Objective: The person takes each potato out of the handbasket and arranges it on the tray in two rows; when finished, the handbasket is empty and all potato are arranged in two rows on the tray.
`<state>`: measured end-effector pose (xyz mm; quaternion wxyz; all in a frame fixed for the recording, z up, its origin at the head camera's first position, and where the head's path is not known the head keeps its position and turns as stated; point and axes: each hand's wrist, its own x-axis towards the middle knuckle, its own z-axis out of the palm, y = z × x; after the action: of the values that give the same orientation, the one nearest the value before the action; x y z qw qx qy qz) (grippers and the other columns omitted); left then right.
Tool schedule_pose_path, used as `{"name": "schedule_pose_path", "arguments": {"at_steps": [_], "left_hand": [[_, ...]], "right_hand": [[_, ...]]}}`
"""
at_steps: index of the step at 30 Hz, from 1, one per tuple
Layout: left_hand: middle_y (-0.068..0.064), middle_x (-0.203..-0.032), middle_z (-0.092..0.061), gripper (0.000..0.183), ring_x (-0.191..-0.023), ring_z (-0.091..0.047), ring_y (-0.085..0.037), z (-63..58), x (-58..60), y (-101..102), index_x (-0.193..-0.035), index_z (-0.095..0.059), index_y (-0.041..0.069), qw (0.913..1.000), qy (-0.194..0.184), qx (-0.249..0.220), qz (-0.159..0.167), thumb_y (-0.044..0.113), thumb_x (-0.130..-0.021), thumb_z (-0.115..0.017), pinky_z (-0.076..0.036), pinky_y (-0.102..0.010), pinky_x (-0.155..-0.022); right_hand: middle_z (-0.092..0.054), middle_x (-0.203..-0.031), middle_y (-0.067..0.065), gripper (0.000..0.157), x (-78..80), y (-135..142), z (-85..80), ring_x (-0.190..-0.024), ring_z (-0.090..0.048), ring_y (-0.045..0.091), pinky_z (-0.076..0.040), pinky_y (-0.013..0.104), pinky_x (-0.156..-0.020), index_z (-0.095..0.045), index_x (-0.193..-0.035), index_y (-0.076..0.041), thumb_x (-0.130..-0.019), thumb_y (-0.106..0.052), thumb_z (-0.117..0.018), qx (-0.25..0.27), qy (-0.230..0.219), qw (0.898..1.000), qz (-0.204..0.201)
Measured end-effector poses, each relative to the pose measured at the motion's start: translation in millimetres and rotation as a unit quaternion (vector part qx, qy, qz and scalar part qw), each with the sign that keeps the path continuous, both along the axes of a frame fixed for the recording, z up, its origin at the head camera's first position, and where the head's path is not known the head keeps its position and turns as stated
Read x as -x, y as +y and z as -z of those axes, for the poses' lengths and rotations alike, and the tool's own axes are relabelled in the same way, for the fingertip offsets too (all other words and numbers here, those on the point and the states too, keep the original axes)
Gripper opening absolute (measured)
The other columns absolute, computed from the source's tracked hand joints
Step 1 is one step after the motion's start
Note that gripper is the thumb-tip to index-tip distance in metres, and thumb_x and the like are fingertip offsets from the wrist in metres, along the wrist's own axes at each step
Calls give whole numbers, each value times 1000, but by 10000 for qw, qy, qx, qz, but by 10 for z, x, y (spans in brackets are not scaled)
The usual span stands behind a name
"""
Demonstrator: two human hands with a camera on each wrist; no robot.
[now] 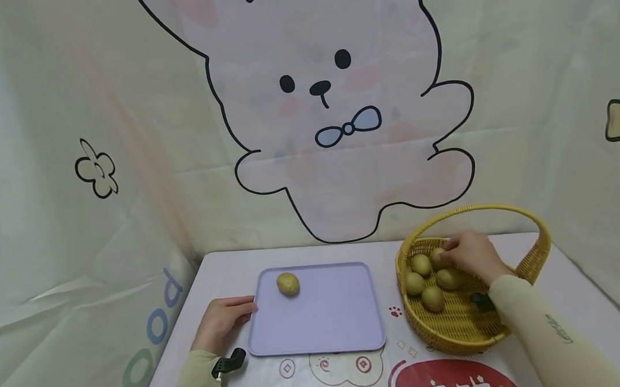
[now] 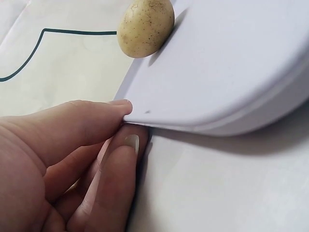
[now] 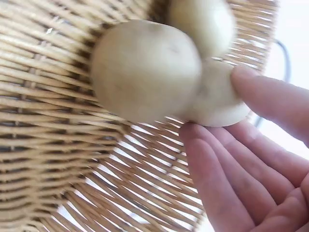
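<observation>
My left hand (image 1: 224,321) pinches the left edge of a lilac tray (image 1: 326,325), with fingers above and below its rim in the left wrist view. Near the tray's back left corner lies one yellow potato (image 1: 288,284). On the right, my right hand (image 1: 471,256) reaches into a yellow wicker basket (image 1: 472,345). Its thumb and fingers grip a potato (image 3: 219,96) at the basket's far side. Several other potatoes (image 1: 433,299) lie close by in the basket's left half, one of them (image 3: 145,72) large in the right wrist view.
The basket's tall handle (image 1: 477,208) arches over the right forearm. A white table (image 1: 220,272) carries everything, with a printed red patch (image 1: 453,378) at its front. Behind stands a fabric backdrop (image 1: 340,175) with a cartoon animal.
</observation>
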<state>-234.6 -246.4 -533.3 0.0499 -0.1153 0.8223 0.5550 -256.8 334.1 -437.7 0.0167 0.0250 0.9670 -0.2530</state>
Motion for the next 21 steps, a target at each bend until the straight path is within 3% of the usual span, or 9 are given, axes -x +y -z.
{"name": "schedule_pose_path", "arguments": {"at_steps": [6, 12, 14, 17, 21], "left_hand": [[-8, -116, -83, 42, -87, -70, -4, -30, -20, -38, -122, -82, 6, 9998, -79, 175, 58, 25, -86, -92, -56, -17, -76], [-8, -117, -83, 44, -89, -71, -4, -25, -12, -48, -123, -82, 5, 9999, -107, 111, 75, 26, -85, -93, -56, -16, -77], [-8, -117, -83, 44, -90, -70, -3, -15, -3, -48, -123, -82, 5, 9999, -110, 50, 80, 25, -86, -93, -57, -16, -77], [-8, -117, -83, 43, -91, -70, -3, -2, 10, -49, -122, -82, 5, 9999, -114, 1, 73, 24, -86, -93, -57, -16, -77], [-7, -116, -83, 42, -88, -71, -3, 3, 15, -22, -122, -82, 5, 9999, -136, -25, 42, 23, -86, -93, -57, -16, -77]], "right_hand": [[-77, -124, 23, 48, -296, -55, -216, -111, -71, 39, -58, 51, -84, -79, -122, -2, -98, -44, -77, 182, 152, 9997, 30], [-79, -122, 22, 60, -696, -153, -402, -102, -76, 29, -59, 52, -86, -76, -129, -3, -99, -55, -75, 512, -121, 9986, 112], [-81, -119, 19, 60, -799, -192, -442, -98, -78, 24, -60, 52, -86, -75, -130, -3, -99, -54, -75, 613, -183, 9979, 73], [-81, -119, 17, 60, -952, -264, -477, -104, -77, 27, -60, 53, -87, -76, -130, -5, -98, -56, -76, 742, -172, 9971, 31], [-81, -120, 12, 59, -1143, -395, -469, -110, -75, 28, -60, 43, -85, -76, -131, -8, -97, -55, -78, 1132, -294, 9931, 55]]}}
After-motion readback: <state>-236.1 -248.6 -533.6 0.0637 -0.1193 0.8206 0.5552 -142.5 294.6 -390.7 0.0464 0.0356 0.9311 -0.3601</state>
